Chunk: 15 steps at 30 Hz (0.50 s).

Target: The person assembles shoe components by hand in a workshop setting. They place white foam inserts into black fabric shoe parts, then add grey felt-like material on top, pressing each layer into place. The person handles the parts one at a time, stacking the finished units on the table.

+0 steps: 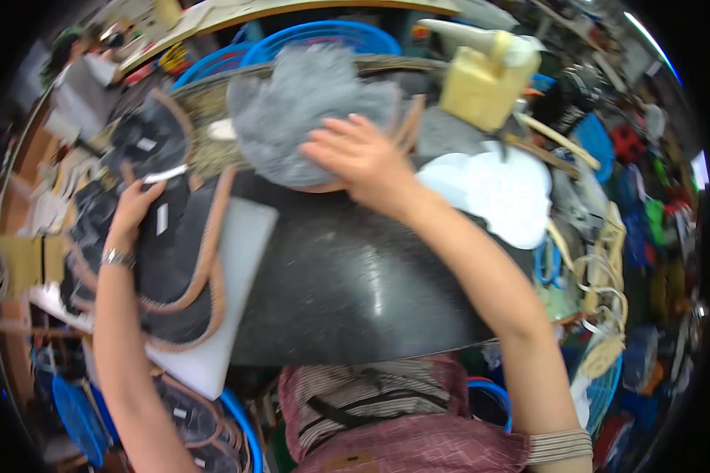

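My right hand lies flat, fingers spread, on a fluffy grey fabric piece at the far edge of a dark speckled work slab. My left hand, with a metal watch on the wrist, reaches out to the left and rests its fingers on a black shoe-upper piece with tan edging. That piece lies partly on a white board. More black pieces with tan edging lie stacked beyond the left hand. Whether the left hand pinches anything is hard to see.
A yellow plastic container with a white spout stands at the back right. White cloud-shaped cutouts lie right of my forearm. Blue baskets sit behind the grey piece. Cluttered goods fill the right side; a person sits at far left.
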Available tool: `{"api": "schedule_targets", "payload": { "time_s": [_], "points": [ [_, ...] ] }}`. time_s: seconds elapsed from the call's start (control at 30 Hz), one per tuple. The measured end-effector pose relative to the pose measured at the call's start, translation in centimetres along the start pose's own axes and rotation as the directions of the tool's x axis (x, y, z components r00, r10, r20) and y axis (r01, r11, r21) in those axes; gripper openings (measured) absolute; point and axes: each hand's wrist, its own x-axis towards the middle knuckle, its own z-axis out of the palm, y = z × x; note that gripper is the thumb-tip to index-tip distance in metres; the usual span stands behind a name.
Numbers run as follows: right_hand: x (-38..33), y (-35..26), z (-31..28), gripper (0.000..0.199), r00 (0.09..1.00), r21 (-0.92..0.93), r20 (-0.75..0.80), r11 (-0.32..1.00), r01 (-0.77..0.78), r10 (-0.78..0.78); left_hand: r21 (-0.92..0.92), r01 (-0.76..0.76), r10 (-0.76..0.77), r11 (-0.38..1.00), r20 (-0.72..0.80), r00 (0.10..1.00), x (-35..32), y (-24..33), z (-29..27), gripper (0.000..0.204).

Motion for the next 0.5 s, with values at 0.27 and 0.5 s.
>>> {"api": "schedule_targets", "payload": {
  "time_s": [0.27,0.5],
  "points": [
    [-14.1,5.9,-12.3,0.027,0.51,0.066,0.232,0.509,-0.858,0.828,-0.082,-0.416,0.372,0.905,-0.319,0.872,-12.4,11.9,-8.2,0.026],
    [-20.1,14.4,-16.4,0.047,0.143,-0.586,0.218,0.247,-0.772,0.965,-0.42,-0.448,0.538,0.789,0.121,0.834,-16.5,23.3,9.7,0.045]
  ]
}}
